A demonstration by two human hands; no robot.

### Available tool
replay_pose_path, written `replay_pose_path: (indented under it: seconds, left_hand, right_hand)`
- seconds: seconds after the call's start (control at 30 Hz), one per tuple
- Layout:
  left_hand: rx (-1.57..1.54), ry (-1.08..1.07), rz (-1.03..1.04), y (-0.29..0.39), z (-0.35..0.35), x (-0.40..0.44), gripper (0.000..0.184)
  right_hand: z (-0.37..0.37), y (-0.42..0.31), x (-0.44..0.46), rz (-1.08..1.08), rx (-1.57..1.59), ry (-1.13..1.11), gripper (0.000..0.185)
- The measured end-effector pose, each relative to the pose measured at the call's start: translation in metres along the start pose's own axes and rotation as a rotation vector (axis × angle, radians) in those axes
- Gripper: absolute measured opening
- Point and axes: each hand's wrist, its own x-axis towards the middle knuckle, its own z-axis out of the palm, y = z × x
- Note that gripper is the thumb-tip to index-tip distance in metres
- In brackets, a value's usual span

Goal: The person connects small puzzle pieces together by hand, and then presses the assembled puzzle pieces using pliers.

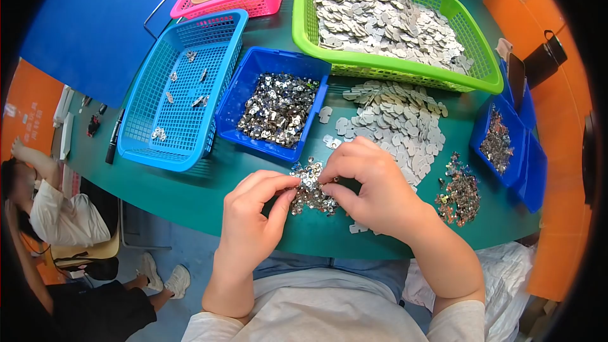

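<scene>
My left hand and my right hand meet close together at the near side of the green table. Thumb and forefinger of each are pinched above a small heap of shiny metal fittings. Whatever lies between the fingertips is too small to make out against the heap. Just beyond my hands spreads a pile of flat grey metal plates, with a few loose ones near my right hand. A dark blue bin full of small shiny metal pieces stands beyond my left hand.
A green basket of flat plates stands at the back. Left are a light blue basket with a few small clusters, a pink basket and a marker. Right are blue trays and another fittings heap. A person sits left.
</scene>
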Motion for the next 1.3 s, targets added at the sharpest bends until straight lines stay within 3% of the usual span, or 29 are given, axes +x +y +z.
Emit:
replay_pose_path:
  seconds: [0.1, 0.37, 0.8, 1.3]
  left_hand:
    - [0.106, -0.013, 0.119, -0.002, -0.003, 0.002, 0.020]
    - [0.042, 0.011, 0.100, -0.004, -0.003, 0.001, 0.022]
    - [0.068, 0.009, 0.152, -0.003, 0.008, 0.001, 0.008]
    - [0.133, 0.065, 0.129, -0.002, 0.005, 0.000, 0.010]
  right_hand:
    - [0.001, -0.004, -0.001, 0.003, -0.020, -0.074, 0.015]
    - [0.010, -0.005, -0.004, 0.048, -0.120, -0.116, 0.011]
    - [0.004, -0.006, -0.001, 0.119, 0.150, -0.045, 0.005]
    - [0.000, -0.007, -0.001, 0.235, 0.352, -0.023, 0.005]
